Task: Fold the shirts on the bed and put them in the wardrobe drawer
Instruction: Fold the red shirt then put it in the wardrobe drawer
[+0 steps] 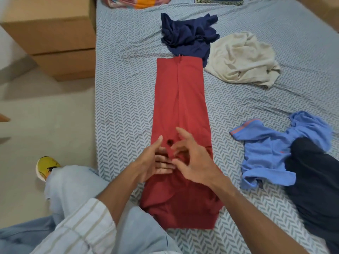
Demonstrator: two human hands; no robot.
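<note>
Now | both hands (172,160) over red shirt (180,107) | bed (124,70)

The red shirt (180,99) is soft matt cloth; the bed sheet (128,70) printed woven cotton; the drawers (60,43) smooth matt wood.

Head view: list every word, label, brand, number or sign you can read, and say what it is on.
None: no readable text in this view.
Yellow shoe: a dark mark, too blurred to read.
Light blue shirt: a small red mark, too small to read.
Red shirt, navy shirt, cream shirt, cardboard box: no print visible.
</note>
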